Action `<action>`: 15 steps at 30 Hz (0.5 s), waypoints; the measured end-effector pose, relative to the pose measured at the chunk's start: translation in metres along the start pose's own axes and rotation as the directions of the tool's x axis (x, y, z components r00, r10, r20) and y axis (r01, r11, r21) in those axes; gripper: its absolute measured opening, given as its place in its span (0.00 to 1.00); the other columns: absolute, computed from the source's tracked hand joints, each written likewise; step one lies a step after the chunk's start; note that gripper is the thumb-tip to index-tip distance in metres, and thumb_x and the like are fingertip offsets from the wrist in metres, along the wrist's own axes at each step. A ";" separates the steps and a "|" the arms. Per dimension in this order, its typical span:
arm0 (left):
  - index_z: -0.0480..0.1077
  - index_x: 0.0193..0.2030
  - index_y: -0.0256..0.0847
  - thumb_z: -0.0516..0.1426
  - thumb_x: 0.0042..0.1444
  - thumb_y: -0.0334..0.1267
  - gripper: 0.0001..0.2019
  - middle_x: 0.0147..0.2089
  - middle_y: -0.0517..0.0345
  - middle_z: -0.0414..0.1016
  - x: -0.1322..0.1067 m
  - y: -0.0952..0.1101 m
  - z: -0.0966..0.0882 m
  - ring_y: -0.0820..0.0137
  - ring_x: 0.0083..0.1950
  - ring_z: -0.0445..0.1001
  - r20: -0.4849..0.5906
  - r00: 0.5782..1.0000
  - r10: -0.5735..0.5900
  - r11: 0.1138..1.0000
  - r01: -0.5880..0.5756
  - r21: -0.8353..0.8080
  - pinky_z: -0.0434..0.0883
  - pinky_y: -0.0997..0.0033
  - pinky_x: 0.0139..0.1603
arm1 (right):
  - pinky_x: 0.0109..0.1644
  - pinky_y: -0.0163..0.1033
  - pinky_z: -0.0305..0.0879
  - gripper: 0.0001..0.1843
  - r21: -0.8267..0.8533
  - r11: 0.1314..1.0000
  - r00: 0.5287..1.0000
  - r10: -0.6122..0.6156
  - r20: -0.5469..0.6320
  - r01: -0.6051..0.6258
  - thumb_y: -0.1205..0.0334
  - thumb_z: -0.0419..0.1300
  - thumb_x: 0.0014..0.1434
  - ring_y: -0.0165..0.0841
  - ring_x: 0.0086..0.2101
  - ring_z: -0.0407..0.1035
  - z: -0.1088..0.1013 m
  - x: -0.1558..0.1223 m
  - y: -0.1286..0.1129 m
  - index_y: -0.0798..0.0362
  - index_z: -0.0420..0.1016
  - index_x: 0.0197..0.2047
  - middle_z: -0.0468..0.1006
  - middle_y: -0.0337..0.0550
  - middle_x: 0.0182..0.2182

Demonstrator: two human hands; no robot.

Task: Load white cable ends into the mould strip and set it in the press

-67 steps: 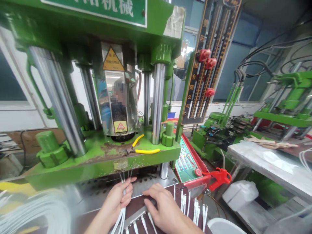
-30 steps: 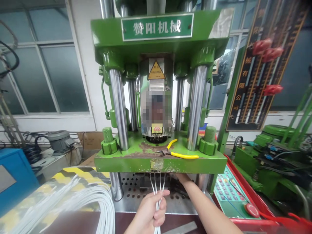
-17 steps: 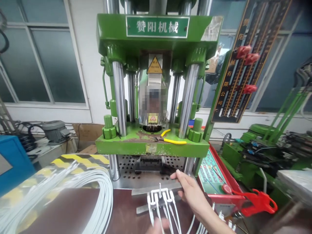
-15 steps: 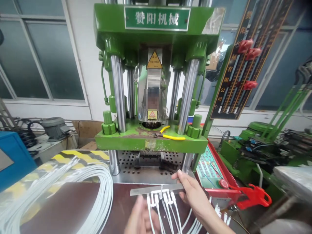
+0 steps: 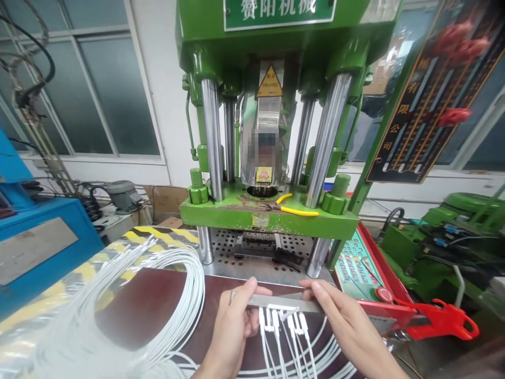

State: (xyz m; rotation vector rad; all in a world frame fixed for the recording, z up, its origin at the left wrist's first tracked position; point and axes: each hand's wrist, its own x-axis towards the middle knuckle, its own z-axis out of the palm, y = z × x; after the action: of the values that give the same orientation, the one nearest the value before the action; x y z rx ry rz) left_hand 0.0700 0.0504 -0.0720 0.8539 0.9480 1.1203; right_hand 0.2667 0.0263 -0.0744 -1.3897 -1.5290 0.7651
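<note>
Green press, four steel columns, fills the middle of the view. White-on-green nameplate at top, cut off by the frame edge: last two characters read 机械, the ones before only in part. Yellow warning triangle on the shiny centre housing, its small print too fine to read; a smaller yellow-red sticker below it, also unreadable. Black slanted scale board at right carries gold characters 有限公司 and red sliders.

White cable coil lies on the brown table, left of the hands. Soft, light, springy; likely to tangle if dragged.

Yellow-handled pliers rest on the press platen.

Metal strip held level just above the table, in front of the press opening. Thin, rigid, probably light, smooth edges; best taken at its two ends, clear of the middle. Left hand: grip pinched on the strip's left end. Right hand: fingertips closed on its right end.

White plug ends hang in a row just under the strip, their thin leads trailing toward the wearer. Small moulded parts, likely fragile where they join the leads; handle by the strip, not the wires.
</note>
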 end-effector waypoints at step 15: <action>0.75 0.36 0.30 0.58 0.47 0.52 0.22 0.11 0.68 0.53 0.008 0.000 0.001 0.80 0.15 0.51 0.017 1.000 -0.011 0.991 0.009 0.131 0.50 0.77 0.18 | 0.47 0.48 0.66 0.20 -0.695 0.564 0.866 -0.467 0.177 0.446 0.69 0.53 0.52 0.40 0.42 0.66 0.012 -0.021 -0.028 0.53 0.65 0.50 0.72 0.48 0.40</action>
State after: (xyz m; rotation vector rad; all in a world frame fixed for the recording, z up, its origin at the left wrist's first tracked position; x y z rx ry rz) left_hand 0.0718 0.0585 -0.0731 0.9633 1.0185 1.0483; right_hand 0.2435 0.0027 -0.0589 -1.3959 -2.1756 -0.2454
